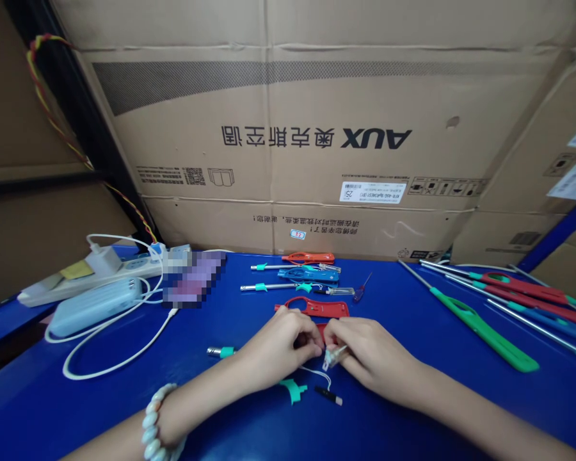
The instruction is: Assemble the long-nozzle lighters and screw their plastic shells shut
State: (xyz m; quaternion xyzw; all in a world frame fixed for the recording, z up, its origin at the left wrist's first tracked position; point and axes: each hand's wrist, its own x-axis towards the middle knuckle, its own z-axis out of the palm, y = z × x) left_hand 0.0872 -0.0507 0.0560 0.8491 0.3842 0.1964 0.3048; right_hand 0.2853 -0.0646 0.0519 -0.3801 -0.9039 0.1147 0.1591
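My right hand [365, 355] is closed on a small clear plastic lighter tank [333, 356] with a white end piece. Thumb and fingertips of my left hand [292, 336] are pinched together just beside it; what they hold is hidden. Behind both hands lies a red lighter handle shell [324, 308], and more red plastic shows between the fingers. A black igniter [329, 395] with a thin white wire rests on the table below the hands. To its left is a teal trigger [294, 390]. A metal lighter tube [214, 351] with a teal collar runs behind my left forearm.
Farther back lie a blue handle shell [312, 275], an orange shell [312, 258] and metal tubes. Several long lighters, including a green one [484, 330], lie at right. A power strip [43, 291], light-blue power bank [96, 306] and white cable occupy the left. A large cardboard box [269, 160] stands behind.
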